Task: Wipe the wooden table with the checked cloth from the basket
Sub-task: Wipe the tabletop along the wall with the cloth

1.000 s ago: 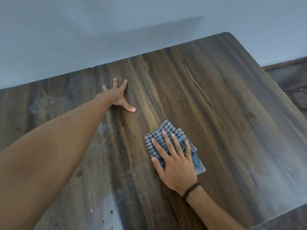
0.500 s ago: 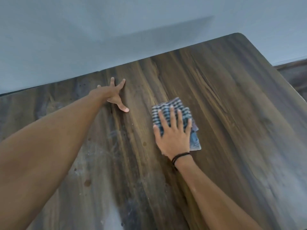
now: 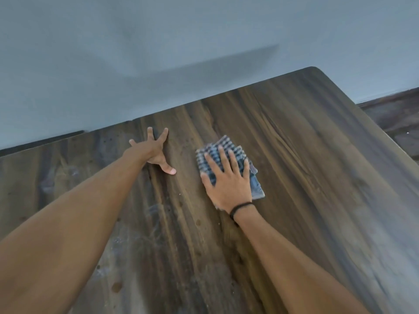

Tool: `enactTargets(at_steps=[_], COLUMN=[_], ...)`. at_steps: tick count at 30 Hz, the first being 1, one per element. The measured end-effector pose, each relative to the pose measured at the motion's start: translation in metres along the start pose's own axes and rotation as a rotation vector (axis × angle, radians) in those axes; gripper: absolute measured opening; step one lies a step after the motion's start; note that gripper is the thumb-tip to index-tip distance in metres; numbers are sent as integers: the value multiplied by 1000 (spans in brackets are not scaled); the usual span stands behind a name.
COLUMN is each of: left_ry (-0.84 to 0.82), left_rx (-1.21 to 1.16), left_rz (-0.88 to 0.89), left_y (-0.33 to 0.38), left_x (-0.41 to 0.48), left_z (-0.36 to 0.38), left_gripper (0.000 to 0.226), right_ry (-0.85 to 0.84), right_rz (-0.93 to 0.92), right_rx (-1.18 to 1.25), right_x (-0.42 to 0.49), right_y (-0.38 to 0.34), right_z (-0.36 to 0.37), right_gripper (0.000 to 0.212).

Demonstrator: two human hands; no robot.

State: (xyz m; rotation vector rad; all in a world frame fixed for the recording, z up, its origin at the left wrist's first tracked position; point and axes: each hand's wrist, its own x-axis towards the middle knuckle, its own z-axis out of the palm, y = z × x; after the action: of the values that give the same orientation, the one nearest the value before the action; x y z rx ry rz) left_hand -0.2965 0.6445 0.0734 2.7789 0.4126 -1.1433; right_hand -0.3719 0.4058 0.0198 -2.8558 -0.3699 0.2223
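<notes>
A folded blue-and-white checked cloth [image 3: 223,147] lies flat on the dark wooden table [image 3: 317,177], a little right of the middle. My right hand [image 3: 229,180] presses down on it with straight, spread fingers; a black band circles that wrist. My left hand [image 3: 156,152] rests on the bare wood to the cloth's left, fingers splayed, close to the table's far edge. The basket is not in view.
A pale grey wall [image 3: 158,53] runs right behind the table's far edge. The table's rounded far right corner [image 3: 316,69] and right edge show, with dark floor [image 3: 394,114] beyond. Dusty smears and small spots [image 3: 127,241] mark the wood near me.
My right hand has pushed the cloth away from me, toward the wall. My left hand stays planted on the same spot of the table.
</notes>
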Motion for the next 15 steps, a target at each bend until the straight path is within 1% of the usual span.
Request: enactTargets(at_steps=[1, 2, 4, 5, 6, 7, 9, 10, 11, 13, 14, 15], left_ry=[4, 8, 15, 13, 11, 9, -3, -6, -5, -3, -1, 3], left_rx=[-5, -10, -6, -1, 1, 2, 7, 10, 11, 13, 12, 11], left_rz=[5, 11, 25, 28, 27, 24, 18, 14, 10, 9, 9, 11], left_y=[0, -1, -1, -1, -1, 0, 1, 1, 0, -1, -1, -1], left_x=[0, -1, 1, 2, 4, 4, 5, 5, 5, 6, 6, 6], left_z=[-1, -1, -1, 0, 1, 1, 1, 0, 0, 1, 2, 2], left_gripper=[148, 148, 149, 150, 150, 151, 152, 152, 152, 153, 153, 153], right_ry=[14, 19, 7, -33, -60, -47, 17, 24, 16, -5, -31, -41], right_rz=[52, 61, -75, -138, -163, -139, 14, 61, 45, -106, -147, -145], right_rx=[17, 17, -16, -34, -39, -42, -5, 18, 18, -22, -32, -31], right_x=[11, 13, 0, -9, -11, -4, 15, 21, 19, 2, -5, -4], right_y=[-6, -11, -12, -4, 5, 12, 10, 2, -7, -10, -2, 6], right_z=[-2, -1, 4, 3, 1, -2, -6, -5, -2, 6, 6, 3], right_gripper=[62, 63, 62, 61, 61, 60, 61, 62, 62, 61, 61, 60])
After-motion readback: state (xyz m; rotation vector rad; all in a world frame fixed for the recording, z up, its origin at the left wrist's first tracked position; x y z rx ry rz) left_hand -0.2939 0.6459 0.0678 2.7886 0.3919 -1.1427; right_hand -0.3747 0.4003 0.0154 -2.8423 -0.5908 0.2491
